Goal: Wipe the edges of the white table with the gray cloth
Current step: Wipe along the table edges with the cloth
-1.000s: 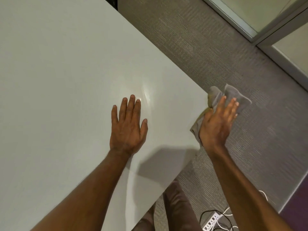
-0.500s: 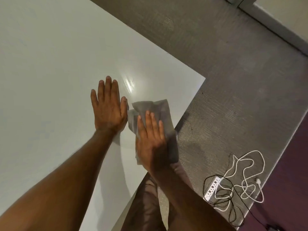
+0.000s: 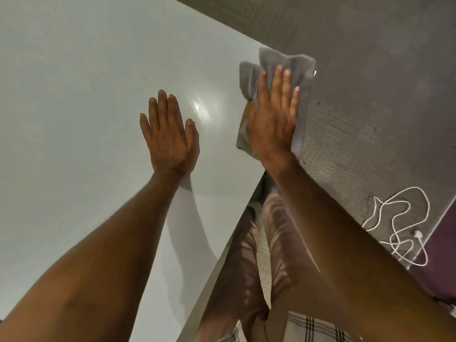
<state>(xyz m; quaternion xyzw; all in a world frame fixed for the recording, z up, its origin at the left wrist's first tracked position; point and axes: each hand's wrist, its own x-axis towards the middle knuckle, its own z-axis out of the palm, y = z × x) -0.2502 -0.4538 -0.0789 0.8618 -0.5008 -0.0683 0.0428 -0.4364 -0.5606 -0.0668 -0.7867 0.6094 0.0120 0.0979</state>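
Note:
The white table [image 3: 74, 95] fills the left of the head view, its near-right corner under the gray cloth [image 3: 299, 70]. My right hand [image 3: 274, 119] lies flat on the cloth with fingers straight, pressing it onto the corner; the cloth's right part hangs over the table's edge. My left hand [image 3: 170, 137] rests palm down on the tabletop to the left of the cloth, fingers spread, holding nothing. A bright glare spot lies between the two hands.
Gray carpet [image 3: 370, 82] lies beyond the table's right edge. A tangled white cable [image 3: 397, 218] lies on the floor at the right, beside a purple floor strip [image 3: 444, 255]. My legs stand against the table's near edge.
My right hand has slid the cloth from beside my left hand out to the table's corner, away from me and to the right. My left hand stays flat on the table.

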